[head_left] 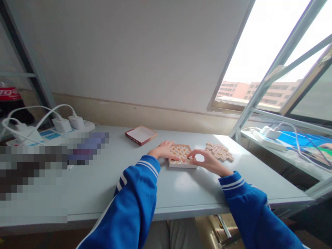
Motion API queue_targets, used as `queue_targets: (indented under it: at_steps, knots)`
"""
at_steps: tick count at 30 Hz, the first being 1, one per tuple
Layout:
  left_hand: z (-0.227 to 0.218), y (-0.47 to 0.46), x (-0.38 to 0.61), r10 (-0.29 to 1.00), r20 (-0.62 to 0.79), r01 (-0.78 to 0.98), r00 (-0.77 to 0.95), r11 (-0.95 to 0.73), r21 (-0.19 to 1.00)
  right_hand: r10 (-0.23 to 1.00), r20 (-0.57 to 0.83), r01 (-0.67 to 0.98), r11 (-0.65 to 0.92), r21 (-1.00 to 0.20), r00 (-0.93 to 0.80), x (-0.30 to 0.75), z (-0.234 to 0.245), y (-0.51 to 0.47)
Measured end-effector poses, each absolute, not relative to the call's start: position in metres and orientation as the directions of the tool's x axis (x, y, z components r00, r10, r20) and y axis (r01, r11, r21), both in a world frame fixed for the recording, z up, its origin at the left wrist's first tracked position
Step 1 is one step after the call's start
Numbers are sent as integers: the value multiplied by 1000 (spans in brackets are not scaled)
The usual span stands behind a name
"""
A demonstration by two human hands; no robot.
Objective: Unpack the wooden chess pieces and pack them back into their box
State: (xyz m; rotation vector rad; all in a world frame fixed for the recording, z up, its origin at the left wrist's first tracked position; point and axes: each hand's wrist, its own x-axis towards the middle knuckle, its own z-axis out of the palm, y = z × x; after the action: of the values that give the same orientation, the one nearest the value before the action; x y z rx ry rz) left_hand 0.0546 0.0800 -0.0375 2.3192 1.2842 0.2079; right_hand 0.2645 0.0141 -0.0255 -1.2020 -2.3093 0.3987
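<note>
A shallow box point(181, 164) filled with round wooden game pieces lies on the grey table point(181, 190). My left hand point(164, 150) rests on the box's left edge, fingers laid flat against it. My right hand point(206, 159) hovers at the box's right side, thumb and forefinger pinched on a piece at the box's right edge. A loose heap of the same wooden pieces point(220, 151) lies just right of the box. Both arms wear blue sleeves with white stripes.
The box's red-edged lid point(141, 135) lies upturned behind the box. A power strip with white chargers and cables point(55, 129) sits at the back left. A window frame point(261, 86) and a second desk with cables point(285, 141) stand to the right.
</note>
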Motion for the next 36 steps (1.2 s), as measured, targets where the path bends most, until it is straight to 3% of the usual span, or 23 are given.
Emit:
queue_targets:
  at_steps: [4, 7, 12, 19, 23, 30, 33, 36]
  knots:
    - [-36, 79, 55, 830, -97, 761, 549, -448, 469, 816, 346, 765, 565, -311, -463, 272, -35, 18]
    - [-37, 79, 55, 835, -91, 768, 542, -449, 457, 840, 413, 853, 470, -226, -353, 278, -41, 15]
    - [-39, 79, 55, 839, -91, 770, 537, -444, 457, 853, 392, 916, 397, -59, -344, 274, -43, 4]
    - [-38, 78, 56, 848, -86, 764, 523, -422, 487, 852, 344, 895, 440, -66, -394, 266, -43, 0]
    - [-40, 76, 61, 896, -99, 773, 433, -312, 552, 843, 373, 898, 437, -55, -388, 271, -44, 3]
    - [-46, 73, 74, 923, 58, 796, 381, -360, 487, 806, 592, 997, 32, -74, 18, 322, -42, 42]
    - [-47, 71, 78, 901, 95, 793, 424, -419, 442, 836, 545, 999, -46, -27, 54, 341, -46, 55]
    - [-46, 70, 79, 881, 76, 793, 467, -455, 405, 881, 473, 999, -18, 51, -8, 348, -53, 61]
